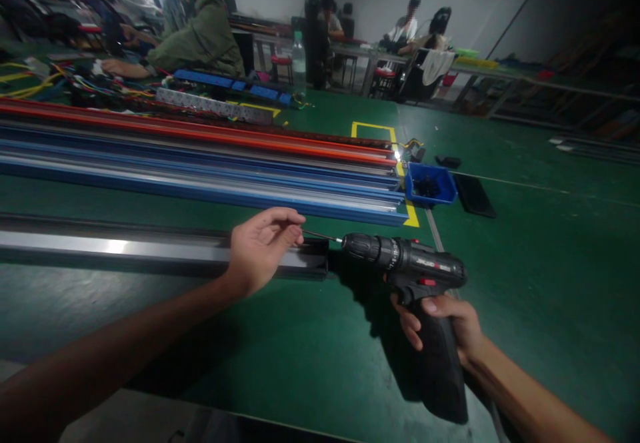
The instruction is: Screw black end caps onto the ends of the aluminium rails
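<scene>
My right hand [445,323] grips the handle of a black cordless drill [400,260] with red details, its chuck facing left. A long thin screwdriver bit [323,235] sticks out of the chuck. Thumb and fingers of my left hand [265,243] are pinched together at the far end of this bit; whether a small part is also between them is hidden. Below and behind that hand lies a dark metal profile [165,250] with a bright inner channel. Its open right end is just under the bit.
Blue and orange long profiles [210,176] lie side by side beyond. At their right ends stand a blue bin [431,184] with small dark parts and a flat black object [475,195]. Wires [55,83] and a person's sleeve [200,40] are at back left.
</scene>
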A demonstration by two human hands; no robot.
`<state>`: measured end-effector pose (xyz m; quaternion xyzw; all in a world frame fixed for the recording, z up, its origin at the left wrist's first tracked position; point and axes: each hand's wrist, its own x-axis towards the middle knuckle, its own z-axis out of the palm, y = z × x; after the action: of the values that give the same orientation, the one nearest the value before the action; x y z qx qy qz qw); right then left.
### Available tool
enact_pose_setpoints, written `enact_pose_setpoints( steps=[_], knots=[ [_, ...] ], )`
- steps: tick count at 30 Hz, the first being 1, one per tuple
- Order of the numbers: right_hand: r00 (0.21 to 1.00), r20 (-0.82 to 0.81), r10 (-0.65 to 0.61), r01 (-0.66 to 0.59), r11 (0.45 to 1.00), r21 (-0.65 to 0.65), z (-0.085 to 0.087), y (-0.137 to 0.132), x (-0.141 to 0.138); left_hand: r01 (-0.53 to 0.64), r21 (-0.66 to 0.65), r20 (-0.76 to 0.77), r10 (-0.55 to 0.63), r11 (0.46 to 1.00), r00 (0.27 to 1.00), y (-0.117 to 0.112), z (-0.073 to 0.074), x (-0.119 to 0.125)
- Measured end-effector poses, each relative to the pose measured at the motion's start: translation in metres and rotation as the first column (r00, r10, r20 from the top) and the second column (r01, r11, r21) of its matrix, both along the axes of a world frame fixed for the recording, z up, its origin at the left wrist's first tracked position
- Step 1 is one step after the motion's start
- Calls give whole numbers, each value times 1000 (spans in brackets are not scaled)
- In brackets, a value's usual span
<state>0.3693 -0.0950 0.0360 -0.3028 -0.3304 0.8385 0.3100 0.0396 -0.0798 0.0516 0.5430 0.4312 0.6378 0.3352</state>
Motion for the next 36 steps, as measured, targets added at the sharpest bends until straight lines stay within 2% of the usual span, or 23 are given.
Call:
enact_pose_setpoints(
  steps=[7, 15, 22, 27, 32, 36],
  knots=[
    [999, 32, -34, 34, 999, -12, 1, -1, 1, 36, -4, 32, -36, 999, 999, 1, 1, 0],
    [997, 56, -44, 43, 999, 17, 4, -1, 2, 16, 38, 51, -18, 999, 999, 2, 3, 3],
    [985, -129, 119, -124, 992, -38, 8, 1, -9, 9, 92, 27, -11, 996, 1000, 1, 3, 4],
    [935, -224, 275, -304, 947, -106, 2, 0, -6, 18, 119, 23, -21, 993, 1000, -2, 3, 5],
    [941, -241, 237, -274, 952, -133, -3, -2, 0, -11, 118, 23, 9, 993, 1000, -5, -3, 6],
    [946, -266, 184, -235, 956, -174, -4, -2, 2, 8, 146, 11, -10, 989, 1000, -6, -6, 7]
  ],
)
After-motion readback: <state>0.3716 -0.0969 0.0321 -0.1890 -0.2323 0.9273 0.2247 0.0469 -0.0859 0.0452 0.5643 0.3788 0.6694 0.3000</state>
